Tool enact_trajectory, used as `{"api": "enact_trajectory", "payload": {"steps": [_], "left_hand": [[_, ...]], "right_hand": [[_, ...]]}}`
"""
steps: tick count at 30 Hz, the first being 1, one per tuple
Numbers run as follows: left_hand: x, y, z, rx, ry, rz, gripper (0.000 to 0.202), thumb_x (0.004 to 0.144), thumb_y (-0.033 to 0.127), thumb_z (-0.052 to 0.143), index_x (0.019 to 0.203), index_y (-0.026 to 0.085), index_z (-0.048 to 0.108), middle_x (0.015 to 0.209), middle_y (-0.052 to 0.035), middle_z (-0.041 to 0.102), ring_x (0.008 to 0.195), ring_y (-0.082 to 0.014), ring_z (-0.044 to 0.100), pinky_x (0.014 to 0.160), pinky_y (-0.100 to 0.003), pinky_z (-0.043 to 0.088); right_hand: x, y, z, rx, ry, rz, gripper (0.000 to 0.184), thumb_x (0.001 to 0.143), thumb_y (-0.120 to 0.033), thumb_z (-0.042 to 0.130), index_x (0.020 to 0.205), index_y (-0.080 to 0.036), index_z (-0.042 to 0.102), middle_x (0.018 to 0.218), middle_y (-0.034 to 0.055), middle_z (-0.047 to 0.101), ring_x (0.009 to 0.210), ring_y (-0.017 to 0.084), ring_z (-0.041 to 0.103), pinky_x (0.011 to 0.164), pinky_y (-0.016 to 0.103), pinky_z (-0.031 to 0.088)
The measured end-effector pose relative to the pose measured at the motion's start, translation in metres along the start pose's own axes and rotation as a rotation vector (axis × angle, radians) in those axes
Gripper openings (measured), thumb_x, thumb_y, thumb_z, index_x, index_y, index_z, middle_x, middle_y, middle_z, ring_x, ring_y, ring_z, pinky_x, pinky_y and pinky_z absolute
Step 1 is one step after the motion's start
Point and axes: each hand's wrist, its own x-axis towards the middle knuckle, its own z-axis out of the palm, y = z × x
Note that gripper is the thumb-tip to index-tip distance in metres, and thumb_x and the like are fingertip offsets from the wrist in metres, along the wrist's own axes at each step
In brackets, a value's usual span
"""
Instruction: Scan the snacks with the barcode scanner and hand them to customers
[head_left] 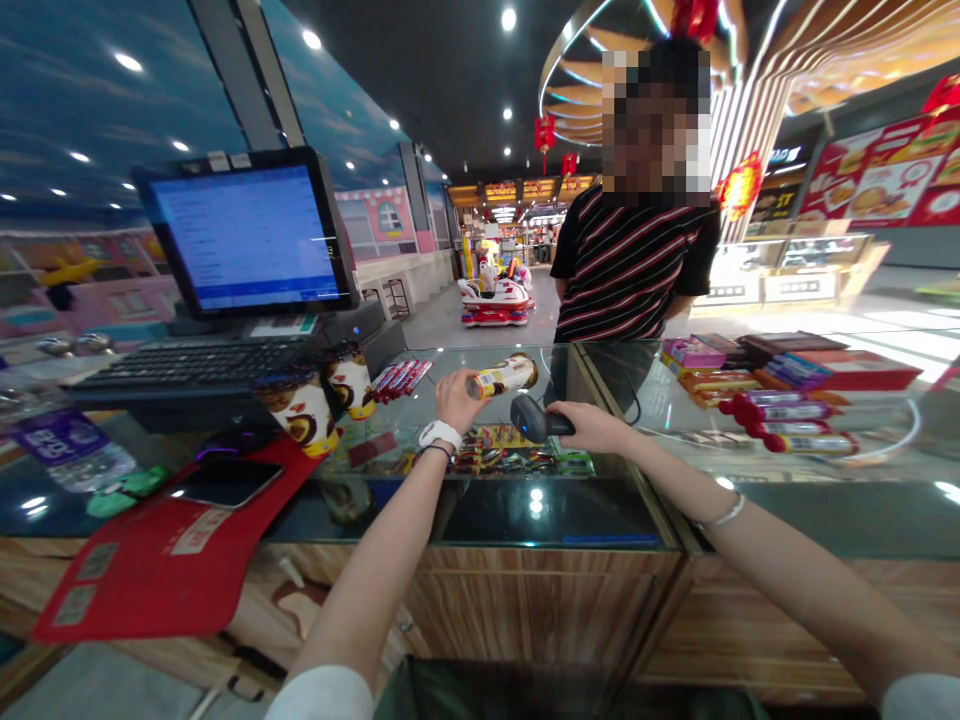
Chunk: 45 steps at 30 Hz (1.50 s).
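My left hand (457, 403) is closed around the near end of a yellow, white and brown snack canister (510, 374), held on its side above the glass counter. A barcode shows near the end by my fingers. In my right hand (592, 428) is a black handheld barcode scanner (529, 418), its head turned toward the canister and apart from it. Two cups with similar brown and yellow print stand to the left, a nearer cup (302, 412) and a farther cup (350, 382). Red packaged sticks (403, 379) lie beside them on the glass.
A monitor (244, 235) and keyboard (187, 365) stand at left. A phone (229, 482) lies on a red mat (172, 560), near a water bottle (67, 440). Boxed sweets (862, 368) and purple tubes (780, 408) lie at right. A person in a striped shirt (630, 265) stands across the counter.
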Motion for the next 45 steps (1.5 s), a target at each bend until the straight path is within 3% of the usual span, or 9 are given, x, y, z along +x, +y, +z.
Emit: {"api": "enact_trajectory", "payload": {"steps": [4, 7, 10, 14, 26, 37, 41, 45], "left_hand": [[0.0, -0.001, 0.004, 0.0, 0.007, 0.019, 0.041, 0.067, 0.026, 0.082, 0.101, 0.024, 0.058, 0.102, -0.0061, 0.069, 0.104, -0.0284, 0.064, 0.099, -0.046, 0.046], [-0.001, -0.001, 0.005, 0.005, 0.016, 0.027, 0.04, 0.067, 0.027, 0.081, 0.1, 0.024, 0.057, 0.101, -0.0059, 0.067, 0.104, -0.0286, 0.063, 0.098, -0.045, 0.046], [-0.002, 0.001, 0.007, 0.026, 0.014, 0.022, 0.043, 0.065, 0.027, 0.083, 0.099, 0.023, 0.057, 0.1, -0.007, 0.066, 0.103, -0.0299, 0.062, 0.098, -0.045, 0.046], [-0.004, 0.004, 0.008, 0.043, 0.003, 0.028, 0.044, 0.065, 0.028, 0.084, 0.099, 0.023, 0.056, 0.103, -0.0078, 0.065, 0.105, -0.0303, 0.061, 0.099, -0.045, 0.045], [-0.004, 0.004, 0.01, 0.036, -0.006, 0.032, 0.043, 0.064, 0.026, 0.082, 0.097, 0.023, 0.055, 0.101, -0.0071, 0.063, 0.105, -0.0301, 0.06, 0.099, -0.045, 0.044], [-0.004, 0.003, 0.01, 0.055, 0.0, 0.024, 0.046, 0.063, 0.027, 0.085, 0.098, 0.022, 0.056, 0.103, -0.0081, 0.064, 0.105, -0.0303, 0.061, 0.101, -0.045, 0.044], [-0.003, 0.003, 0.01, 0.05, 0.004, 0.024, 0.042, 0.066, 0.027, 0.083, 0.098, 0.023, 0.058, 0.102, -0.008, 0.066, 0.106, -0.0304, 0.062, 0.107, -0.048, 0.04], [-0.003, 0.004, 0.006, 0.035, 0.005, 0.056, 0.038, 0.07, 0.031, 0.081, 0.1, 0.025, 0.059, 0.105, -0.007, 0.067, 0.108, -0.03, 0.063, 0.115, -0.053, 0.031]], "right_hand": [[0.001, 0.004, -0.013, 0.143, 0.191, 0.03, 0.041, 0.076, -0.025, 0.063, 0.116, -0.016, 0.063, 0.108, 0.0108, 0.071, 0.097, 0.027, 0.067, 0.086, 0.036, 0.05], [-0.001, 0.007, -0.031, 0.377, 0.319, 0.094, 0.032, 0.078, -0.036, 0.065, 0.104, -0.018, 0.064, 0.09, 0.0046, 0.072, 0.082, 0.022, 0.067, 0.075, 0.032, 0.051], [-0.006, 0.01, -0.047, 0.648, 0.278, 0.189, 0.036, 0.078, -0.053, 0.066, 0.087, -0.018, 0.062, 0.069, 0.0005, 0.066, 0.056, 0.015, 0.059, 0.054, 0.027, 0.048], [-0.01, 0.009, -0.054, 0.804, 0.196, 0.258, 0.049, 0.074, -0.066, 0.068, 0.069, -0.018, 0.056, 0.058, 0.0003, 0.06, 0.046, 0.011, 0.054, 0.044, 0.024, 0.043], [-0.007, -0.006, -0.042, 0.757, 0.176, 0.258, 0.055, 0.074, -0.07, 0.067, 0.058, -0.019, 0.054, 0.048, -0.0019, 0.055, 0.04, 0.009, 0.048, 0.041, 0.023, 0.04], [-0.006, -0.003, -0.04, 0.692, 0.18, 0.235, 0.054, 0.077, -0.069, 0.063, 0.059, -0.019, 0.053, 0.049, -0.0014, 0.055, 0.041, 0.009, 0.048, 0.043, 0.024, 0.041], [-0.006, -0.001, -0.038, 0.646, 0.177, 0.219, 0.046, 0.081, -0.063, 0.063, 0.07, -0.02, 0.056, 0.056, -0.0017, 0.058, 0.046, 0.011, 0.051, 0.047, 0.025, 0.043], [-0.007, 0.001, -0.034, 0.512, 0.163, 0.145, 0.033, 0.087, -0.049, 0.059, 0.101, -0.02, 0.061, 0.076, 0.0006, 0.068, 0.068, 0.018, 0.063, 0.066, 0.029, 0.052]]}}
